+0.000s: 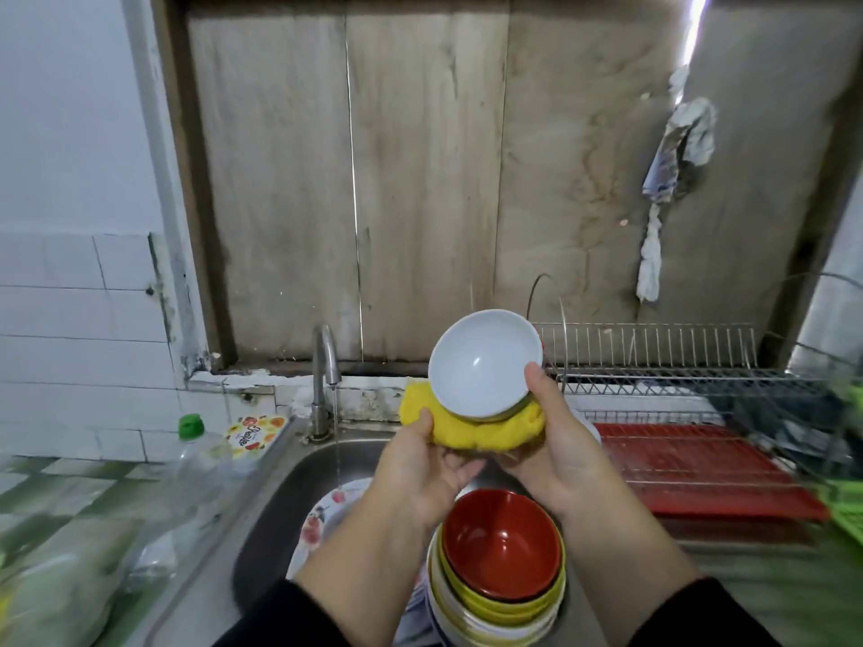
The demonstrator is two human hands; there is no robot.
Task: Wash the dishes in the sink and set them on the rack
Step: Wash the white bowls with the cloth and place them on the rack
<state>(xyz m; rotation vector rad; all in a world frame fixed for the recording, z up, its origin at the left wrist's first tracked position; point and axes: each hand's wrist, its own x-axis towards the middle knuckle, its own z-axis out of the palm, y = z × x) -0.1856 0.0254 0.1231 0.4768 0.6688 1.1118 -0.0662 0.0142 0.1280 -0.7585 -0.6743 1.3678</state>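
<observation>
Scrubbing step: white bowl [483,364] is gripped by right hand [555,441], yellow sponge [471,424] pressed beneath by curled left hand [422,464]. Rinse under tap [327,361] likely needed next, then rack [691,371].

One head-worn wide-angle camera looks forward and down from close above the sink [280,502], facing the boarded wall [420,179] at 12 o'clock. The tap [325,366] sits near centre, the dish rack [700,441] at 3 o'clock. The edges blur, perhaps from head motion.
</observation>
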